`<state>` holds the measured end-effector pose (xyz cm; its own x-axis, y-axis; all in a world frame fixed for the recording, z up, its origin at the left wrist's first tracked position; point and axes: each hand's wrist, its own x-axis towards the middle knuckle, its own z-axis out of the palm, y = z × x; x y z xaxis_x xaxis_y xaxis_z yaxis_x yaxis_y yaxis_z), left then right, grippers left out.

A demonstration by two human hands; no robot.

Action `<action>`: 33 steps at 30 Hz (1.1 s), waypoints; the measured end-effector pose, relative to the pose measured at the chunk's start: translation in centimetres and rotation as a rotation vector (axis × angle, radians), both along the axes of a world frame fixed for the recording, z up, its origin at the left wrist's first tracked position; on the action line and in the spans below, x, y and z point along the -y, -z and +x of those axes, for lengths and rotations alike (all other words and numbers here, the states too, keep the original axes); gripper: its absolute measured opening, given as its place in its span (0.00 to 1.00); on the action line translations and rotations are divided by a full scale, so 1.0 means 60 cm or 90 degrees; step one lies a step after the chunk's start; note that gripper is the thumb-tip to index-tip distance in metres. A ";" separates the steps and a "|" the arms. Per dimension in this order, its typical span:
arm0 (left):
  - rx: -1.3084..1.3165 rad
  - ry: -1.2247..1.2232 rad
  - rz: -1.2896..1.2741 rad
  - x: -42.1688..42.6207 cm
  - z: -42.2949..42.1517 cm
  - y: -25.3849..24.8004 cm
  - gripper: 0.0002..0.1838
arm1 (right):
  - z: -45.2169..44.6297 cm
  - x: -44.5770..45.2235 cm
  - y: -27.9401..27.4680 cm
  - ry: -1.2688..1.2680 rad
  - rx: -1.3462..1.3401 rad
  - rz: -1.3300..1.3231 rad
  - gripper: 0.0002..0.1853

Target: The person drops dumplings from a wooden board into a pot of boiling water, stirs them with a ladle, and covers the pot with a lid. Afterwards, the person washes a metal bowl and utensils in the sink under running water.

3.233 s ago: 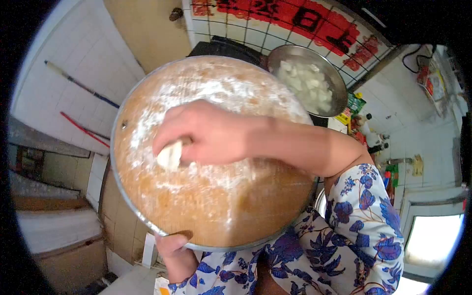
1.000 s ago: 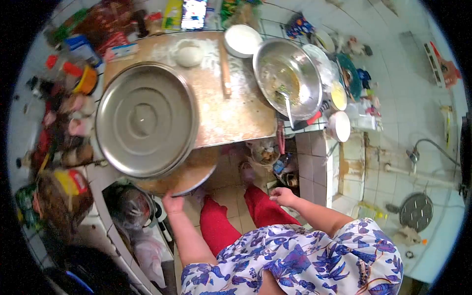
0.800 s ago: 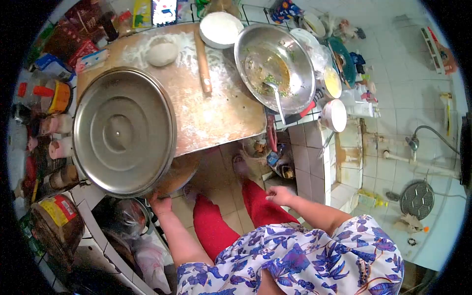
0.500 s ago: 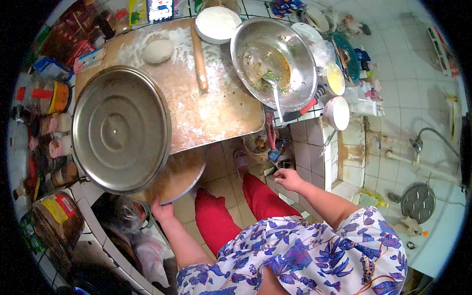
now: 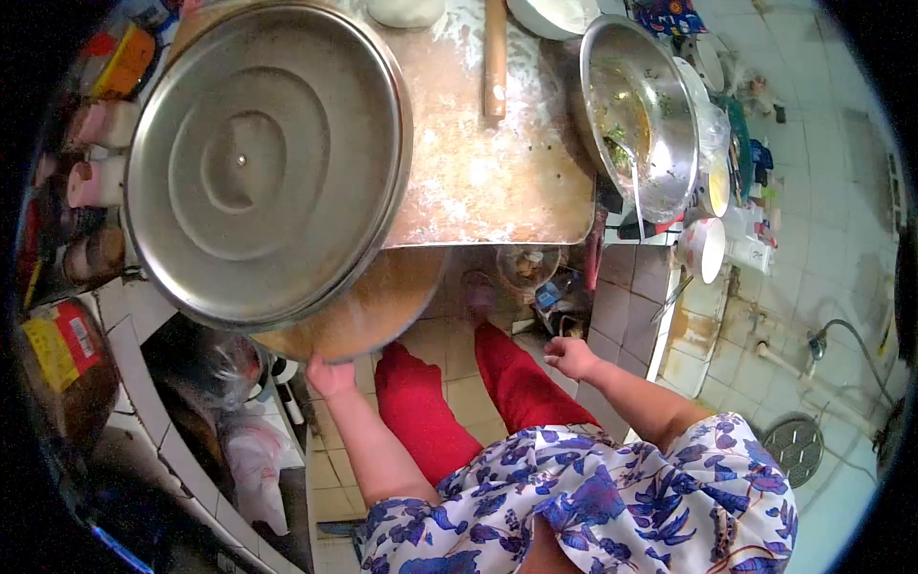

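Observation:
My left hand (image 5: 332, 375) is closed on the near edge of a round brown disc with a pale rim (image 5: 382, 311). Above the disc, a large round metal lid (image 5: 316, 182) covers most of it and overlaps the left side of a floured wooden board (image 5: 459, 206). How the lid and disc touch is hidden. My right hand (image 5: 571, 357) hangs in the air near the tiled counter side, fingers loosely curled with nothing visible in them. On the board lie a dough ball (image 5: 406, 10) and a rolling pin (image 5: 494, 62).
Right of the board stands a tilted metal bowl (image 5: 679, 124) with green bits and a spoon (image 5: 638, 196). A white bowl of flour (image 5: 555, 14) is behind it, and a small bowl (image 5: 703, 251) sits at the counter edge. Jars (image 5: 100, 124) line the left. A bin (image 5: 528, 266) stands below.
The view has shifted, so the board and bowls appear farther right and higher. The metal lid looks larger. My left hand keeps its hold on the disc; my right hand stays low beside the counter.

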<state>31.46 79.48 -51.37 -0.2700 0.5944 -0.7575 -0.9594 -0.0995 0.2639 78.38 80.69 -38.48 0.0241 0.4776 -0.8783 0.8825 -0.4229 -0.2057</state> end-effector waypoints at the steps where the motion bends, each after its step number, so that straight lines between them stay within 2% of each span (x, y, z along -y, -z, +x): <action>1: 0.023 0.007 0.052 -0.004 -0.007 0.031 0.31 | -0.012 -0.008 0.001 0.005 -0.003 -0.006 0.18; 2: 0.056 0.020 0.114 -0.025 -0.011 0.068 0.31 | -0.020 -0.016 -0.004 -0.036 0.002 -0.004 0.18; 4: 0.090 -0.099 -0.023 -0.086 -0.032 0.145 0.22 | -0.038 -0.031 -0.012 -0.054 0.023 -0.033 0.18; 6: 0.094 -0.118 -0.066 -0.158 -0.054 0.191 0.21 | -0.038 -0.032 -0.011 -0.068 -0.005 0.020 0.17; 8: 0.075 -0.097 -0.076 -0.213 -0.074 0.226 0.21 | -0.035 -0.036 -0.014 -0.027 0.008 0.006 0.17; 12: 0.024 -0.018 -0.091 -0.255 -0.103 0.231 0.19 | -0.036 -0.052 -0.042 0.016 -0.008 0.039 0.15; 16: -0.052 0.134 -0.129 -0.233 -0.093 0.219 0.18 | -0.029 -0.100 -0.122 0.051 -0.069 0.142 0.12; 17: -0.077 0.194 -0.143 -0.220 -0.087 0.219 0.18 | -0.023 -0.115 -0.146 0.054 -0.110 0.215 0.10; 20: -0.268 0.528 -0.205 -0.124 -0.050 0.221 0.17 | -0.015 -0.215 -0.281 -0.053 -0.075 0.485 0.06; 21: -0.356 0.655 -0.229 -0.081 -0.039 0.212 0.17 | 0.002 -0.249 -0.315 -0.026 -0.064 0.573 0.05; 23: -0.559 0.923 -0.296 -0.010 -0.008 0.157 0.26 | 0.063 -0.316 -0.373 0.096 -0.017 0.680 0.05; 24: -0.663 1.062 -0.332 0.034 0.009 0.141 0.28 | 0.096 -0.349 -0.392 0.300 0.047 0.637 0.05; 25: -0.641 0.980 -0.344 0.080 0.036 0.108 0.28 | 0.175 -0.381 -0.375 0.321 -0.029 0.750 0.06; 26: -0.434 0.931 -0.350 0.067 0.071 -0.002 0.29 | 0.234 -0.419 -0.373 0.464 -0.080 0.757 0.07; 27: -0.398 0.914 -0.385 0.076 0.096 -0.055 0.30 | 0.259 -0.463 -0.393 0.622 -0.097 0.773 0.09; 29: -0.319 0.863 -0.417 0.123 0.126 -0.111 0.30 | 0.362 -0.524 -0.381 0.803 -0.131 0.677 0.13; 30: -0.277 0.830 -0.413 0.147 0.132 -0.130 0.30 | 0.371 -0.552 -0.387 0.808 -0.097 0.624 0.15; 32: -0.243 0.872 -0.436 0.175 0.129 -0.161 0.31 | 0.373 -0.600 -0.401 0.807 -0.030 0.515 0.17; 33: -0.223 0.894 -0.448 0.187 0.128 -0.176 0.31 | 0.381 -0.613 -0.389 0.837 -0.053 0.528 0.16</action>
<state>39.12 68.28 -40.79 -0.0481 0.0873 -0.9950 -0.0683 0.9936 0.0905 101.25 117.49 -15.12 0.7666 0.4957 -0.4082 -0.0288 -0.6085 -0.7930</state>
